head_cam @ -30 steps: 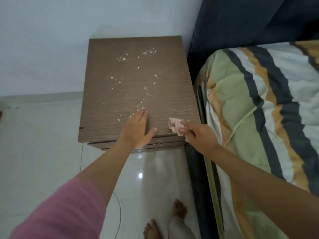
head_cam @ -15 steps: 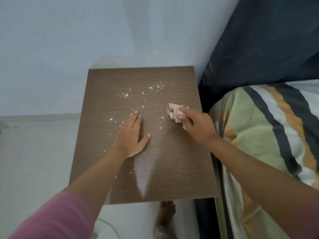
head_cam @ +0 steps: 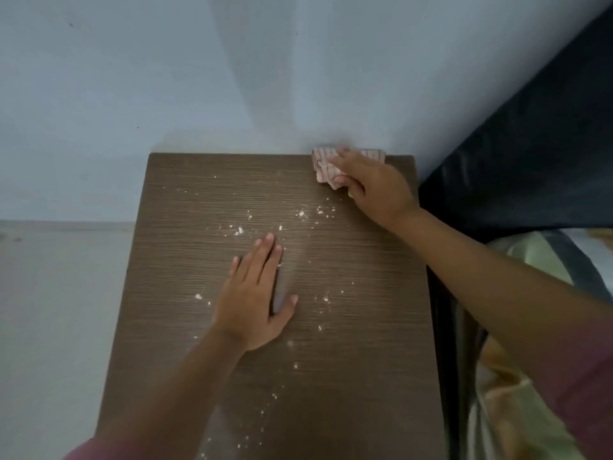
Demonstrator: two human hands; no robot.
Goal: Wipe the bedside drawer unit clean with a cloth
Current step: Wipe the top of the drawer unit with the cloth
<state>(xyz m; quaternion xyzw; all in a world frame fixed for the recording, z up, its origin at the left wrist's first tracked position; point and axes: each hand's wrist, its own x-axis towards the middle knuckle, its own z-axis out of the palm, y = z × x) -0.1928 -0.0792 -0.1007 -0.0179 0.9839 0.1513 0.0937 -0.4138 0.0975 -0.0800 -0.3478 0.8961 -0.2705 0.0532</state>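
From my head camera: my right hand (head_cam: 371, 185) has travelled from mid-top half a second ago up to the far right corner of the bedside drawer unit (head_cam: 365, 376), fingers bunched around the cloth (head_cam: 326, 169), which now sits against the wall (head_cam: 166, 78). My left hand (head_cam: 255, 300) lies flat, fingers straight, pressing the wood-grain top about where it was. White crumbs (head_cam: 238, 230) scatter across the middle and near edge (no writing or labels readable anywhere). Pale floor (head_cam: 49, 310) left, dark headboard (head_cam: 530, 161) and striped bedding (head_cam: 547, 260) right.
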